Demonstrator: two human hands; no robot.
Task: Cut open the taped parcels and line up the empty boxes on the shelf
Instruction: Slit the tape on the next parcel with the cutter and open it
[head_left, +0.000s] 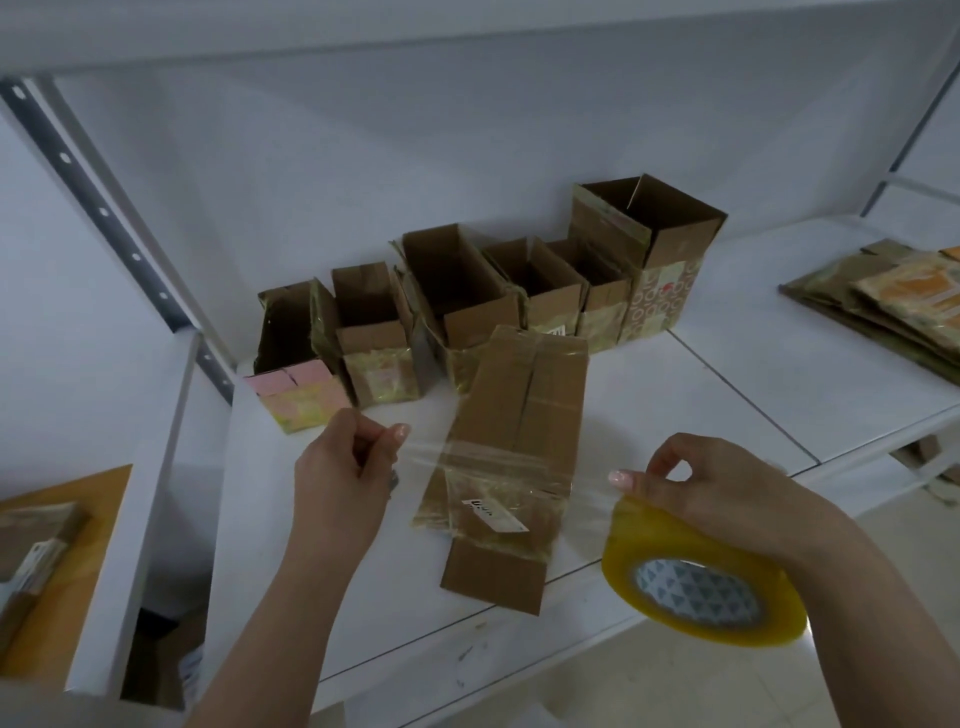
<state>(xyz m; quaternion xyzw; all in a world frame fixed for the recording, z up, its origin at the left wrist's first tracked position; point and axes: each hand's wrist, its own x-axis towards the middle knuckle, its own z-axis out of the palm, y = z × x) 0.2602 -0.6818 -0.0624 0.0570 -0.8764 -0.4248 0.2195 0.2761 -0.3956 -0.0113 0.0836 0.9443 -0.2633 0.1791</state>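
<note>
A brown cardboard box (511, 431) lies on its side on the white shelf (649, 410), its old tape wrinkled and a small white label near its lower half. My left hand (345, 467) pinches the free end of a clear tape strip (426, 449) stretched across the box. At the lower right, my right hand (727, 493) holds a yellowish tape roll (701, 577), with the thumb on the strip where it leaves the roll. Behind the box, several open empty boxes (457, 280) stand in a row along the wall.
Flattened cardboard and orange-printed packets (893, 301) are stacked at the right end of the shelf. A grey perforated upright (104, 208) rises at the left. Lower left, a bin (47, 561) holds more parcels, with a dark box below it.
</note>
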